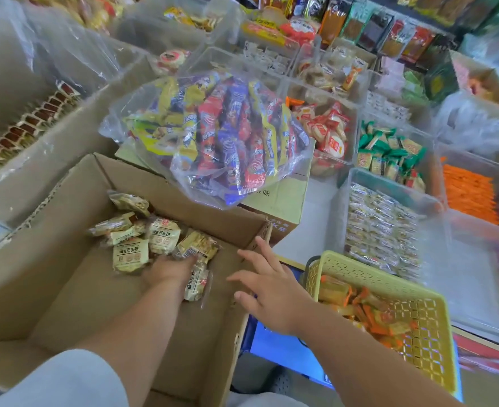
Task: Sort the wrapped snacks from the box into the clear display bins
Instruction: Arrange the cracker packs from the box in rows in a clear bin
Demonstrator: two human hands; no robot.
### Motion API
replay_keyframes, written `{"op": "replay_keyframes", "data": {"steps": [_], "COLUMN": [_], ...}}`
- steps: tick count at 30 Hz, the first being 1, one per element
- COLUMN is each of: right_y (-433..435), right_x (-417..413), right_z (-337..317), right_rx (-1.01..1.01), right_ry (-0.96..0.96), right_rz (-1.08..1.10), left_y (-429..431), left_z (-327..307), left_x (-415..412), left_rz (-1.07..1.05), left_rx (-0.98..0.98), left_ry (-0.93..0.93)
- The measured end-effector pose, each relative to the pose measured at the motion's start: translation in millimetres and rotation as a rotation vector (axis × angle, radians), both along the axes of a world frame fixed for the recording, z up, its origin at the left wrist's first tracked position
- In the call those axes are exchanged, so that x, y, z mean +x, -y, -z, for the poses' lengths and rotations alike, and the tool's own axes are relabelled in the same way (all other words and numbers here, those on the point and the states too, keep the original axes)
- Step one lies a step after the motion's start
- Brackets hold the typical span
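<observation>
An open cardboard box (75, 218) lies in front of me with several cream wrapped snacks (142, 239) heaped at its far end. My left hand (166, 270) reaches down into that heap, and its fingers curl into the packs, partly hidden by wrappers. Fingers spread and holding nothing, my right hand (271, 292) hovers over the box's right wall. To the right stand the clear display bins. The nearest bin (389, 183) holds silver-wrapped snacks, and the one behind it (389, 151) holds green and yellow packs.
A clear bag of colourful snack packs (221, 133) rests on a second cardboard box (280, 198) just behind the open one. A yellow basket (418, 356) with orange packs sits at my right. A carton of brown packets (22, 127) stands on the left.
</observation>
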State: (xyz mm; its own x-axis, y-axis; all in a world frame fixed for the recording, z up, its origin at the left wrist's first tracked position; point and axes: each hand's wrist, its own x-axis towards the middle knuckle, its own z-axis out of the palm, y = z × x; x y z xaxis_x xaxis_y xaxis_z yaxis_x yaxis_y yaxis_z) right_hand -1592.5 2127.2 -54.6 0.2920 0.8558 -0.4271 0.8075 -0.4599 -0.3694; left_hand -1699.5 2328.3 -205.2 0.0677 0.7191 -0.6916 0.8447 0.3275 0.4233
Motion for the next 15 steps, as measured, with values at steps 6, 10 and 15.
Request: {"op": "replay_keyframes", "data": {"steps": [6, 10, 15], "right_y": [-2, -2, -1], "right_x": [-2, -2, -1], "right_z": [2, 4, 7], "right_rx": [0.002, 0.015, 0.018], "right_ry": [-0.006, 0.002, 0.008], "right_rz": [0.004, 0.011, 0.006], "left_y": [30, 43, 38], "left_z": [-16, -13, -11], "left_x": [6, 5, -5], "left_rz": [0.117, 0.172, 0.054], "left_rx": [0.08, 0.024, -0.053], "left_ry": [-0.047, 0.074, 0.238]}}
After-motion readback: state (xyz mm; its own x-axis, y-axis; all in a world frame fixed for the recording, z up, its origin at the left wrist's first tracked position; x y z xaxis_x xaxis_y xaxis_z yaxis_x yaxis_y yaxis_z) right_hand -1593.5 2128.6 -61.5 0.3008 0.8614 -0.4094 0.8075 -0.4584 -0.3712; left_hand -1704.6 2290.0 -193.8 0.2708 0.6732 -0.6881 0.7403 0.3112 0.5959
